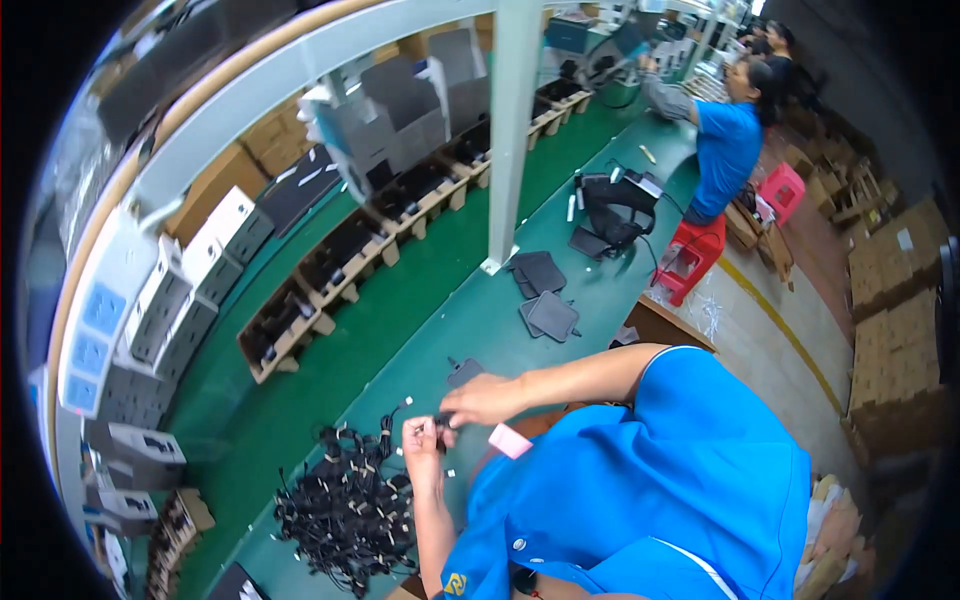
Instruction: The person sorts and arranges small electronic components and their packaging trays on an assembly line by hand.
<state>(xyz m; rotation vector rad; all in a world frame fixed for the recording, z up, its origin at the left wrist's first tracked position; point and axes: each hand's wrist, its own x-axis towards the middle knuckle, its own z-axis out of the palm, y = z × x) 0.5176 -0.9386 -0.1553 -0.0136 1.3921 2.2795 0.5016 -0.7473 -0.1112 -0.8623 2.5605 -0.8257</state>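
My left hand [423, 438] is closed in a pinch at the table's near edge. My right hand [482, 399] comes in beside it from the right, fingers curled down to meet it. Between the two shows a bit of something black, too small to name. To the left of my hands lies a tangled heap of black cables [345, 510] with small white tips; one coiled cable [388, 432] sticks out toward my left hand. Just beyond my right hand is a flat dark grey pouch-like piece [465, 373], partly hidden by the fingers.
Flat dark pieces [551, 317] lie stacked farther along the green table [400, 345], then a black strapped item [615, 210]. A white post [508, 130] rises beside them. Cardboard trays [330, 270] line the far side. A co-worker in blue [728, 150] sits farther along the table.
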